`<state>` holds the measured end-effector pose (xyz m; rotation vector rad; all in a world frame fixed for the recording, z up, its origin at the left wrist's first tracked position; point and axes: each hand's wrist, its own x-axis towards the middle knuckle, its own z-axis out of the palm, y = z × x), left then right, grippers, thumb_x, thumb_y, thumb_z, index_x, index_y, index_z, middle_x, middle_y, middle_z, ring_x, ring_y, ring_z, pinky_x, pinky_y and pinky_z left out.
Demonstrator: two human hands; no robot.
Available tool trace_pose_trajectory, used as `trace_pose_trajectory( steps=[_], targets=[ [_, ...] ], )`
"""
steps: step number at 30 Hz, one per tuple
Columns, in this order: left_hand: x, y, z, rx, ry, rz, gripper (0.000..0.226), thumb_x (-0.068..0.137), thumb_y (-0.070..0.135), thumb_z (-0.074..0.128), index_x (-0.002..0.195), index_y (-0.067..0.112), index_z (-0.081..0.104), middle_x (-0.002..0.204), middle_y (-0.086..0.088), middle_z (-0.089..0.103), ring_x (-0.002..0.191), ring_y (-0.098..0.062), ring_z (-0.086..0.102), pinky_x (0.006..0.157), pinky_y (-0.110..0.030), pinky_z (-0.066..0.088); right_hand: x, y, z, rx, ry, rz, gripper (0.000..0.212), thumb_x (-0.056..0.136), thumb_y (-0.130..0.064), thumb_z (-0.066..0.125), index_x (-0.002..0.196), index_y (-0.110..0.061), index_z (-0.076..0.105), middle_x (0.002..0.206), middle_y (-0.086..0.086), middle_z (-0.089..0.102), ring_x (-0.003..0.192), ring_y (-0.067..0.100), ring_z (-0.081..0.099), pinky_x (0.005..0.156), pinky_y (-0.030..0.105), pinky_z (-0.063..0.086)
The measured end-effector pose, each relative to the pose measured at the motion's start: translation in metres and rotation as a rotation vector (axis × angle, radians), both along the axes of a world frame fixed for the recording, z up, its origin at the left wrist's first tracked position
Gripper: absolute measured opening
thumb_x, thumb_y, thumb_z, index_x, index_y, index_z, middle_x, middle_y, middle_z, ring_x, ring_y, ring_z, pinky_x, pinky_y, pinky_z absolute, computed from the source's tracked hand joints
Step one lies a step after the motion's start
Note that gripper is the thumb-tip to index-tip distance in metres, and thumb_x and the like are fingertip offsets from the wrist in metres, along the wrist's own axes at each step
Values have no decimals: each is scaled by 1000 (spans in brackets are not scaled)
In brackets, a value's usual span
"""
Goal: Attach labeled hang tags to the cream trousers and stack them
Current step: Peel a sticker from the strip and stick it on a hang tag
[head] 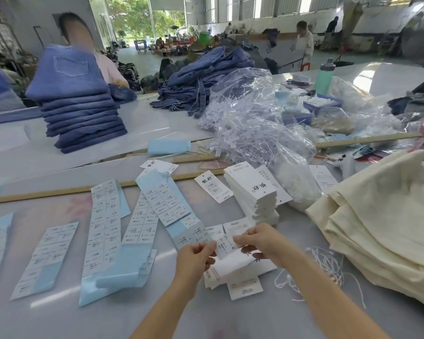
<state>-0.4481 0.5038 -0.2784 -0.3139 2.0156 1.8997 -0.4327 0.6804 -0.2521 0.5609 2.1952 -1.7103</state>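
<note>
Hands, left hand (196,258) and right hand (262,243), pinching one label (225,245), cream trousers (387,231) crowding table's right edge

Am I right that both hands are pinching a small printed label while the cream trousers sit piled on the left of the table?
Not quite. The head view shows the left hand and right hand pinching the label, but the cream trousers are piled on the right, not the left.

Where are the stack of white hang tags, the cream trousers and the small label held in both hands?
stack of white hang tags (253,189), head view, top tag.
cream trousers (387,223), head view, top fold.
small label (225,246), head view, printed middle.
</note>
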Motion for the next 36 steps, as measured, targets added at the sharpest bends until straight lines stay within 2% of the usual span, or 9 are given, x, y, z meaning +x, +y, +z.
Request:
trace_pose_trajectory(
  steps=[4, 7, 11, 13, 16, 18, 20, 36],
  targets=[
    [-5, 7, -3, -201, 124, -20, 19, 85, 18, 68, 67, 11, 69, 66, 0, 67, 60, -12, 56, 59, -24, 46, -7, -2, -7, 137, 9, -39, 20, 82, -21, 72, 71, -10, 59, 66, 1, 62, 54, 9, 54, 46, 17, 39],
    [-4, 12, -9, -331, 149, -66, 20, 83, 19, 70, 64, 16, 65, 64, 3, 63, 60, -12, 56, 57, -22, 43, -9, -3, -17, 257, -2, -49, 43, 79, -16, 73, 50, -14, 42, 48, 1, 44, 40, 11, 38, 42, 20, 31],
    [-3, 14, -15, -436, 202, -94, 14, 82, 24, 71, 73, 13, 70, 71, 2, 66, 68, -12, 59, 60, -22, 43, -9, -3, -27, 326, -27, -65, 44, 77, -17, 73, 45, -14, 43, 30, -9, 41, 34, 9, 37, 44, 22, 34],
    [-2, 15, -16, -478, 224, -101, 15, 82, 23, 70, 69, 16, 69, 68, 6, 64, 66, -7, 57, 56, -19, 39, -9, -3, -28, 349, -32, -61, 44, 76, -17, 74, 46, -15, 42, 26, -10, 39, 34, 8, 37, 44, 22, 33],
    [0, 16, -18, -520, 246, -101, 23, 82, 20, 69, 59, 22, 62, 62, 11, 61, 61, 0, 54, 51, -14, 35, -9, -4, -28, 377, -36, -50, 43, 74, -16, 75, 49, -16, 40, 34, -10, 41, 40, 8, 37, 43, 20, 31],
    [1, 15, -18, -547, 259, -112, 25, 82, 20, 69, 58, 23, 60, 62, 12, 60, 61, 1, 53, 50, -11, 33, -8, -5, -28, 397, -39, -42, 43, 73, -15, 76, 51, -16, 38, 48, -5, 42, 44, 8, 36, 44, 20, 29],
    [1, 14, -18, -562, 266, -123, 24, 82, 20, 68, 60, 23, 60, 63, 12, 59, 62, 1, 53, 51, -11, 33, -7, -6, -29, 427, -43, -28, 43, 73, -15, 75, 52, -16, 38, 53, -4, 40, 46, 7, 35, 43, 19, 27],
    [2, 16, -24, -640, 318, -151, 31, 82, 20, 69, 56, 22, 53, 60, 10, 57, 56, 0, 51, 49, -9, 34, -5, -14, -39, 652, 18, -1, 45, 74, -25, 73, 52, -19, 34, 51, -6, 37, 46, 9, 35, 43, 22, 26]
  ],
)
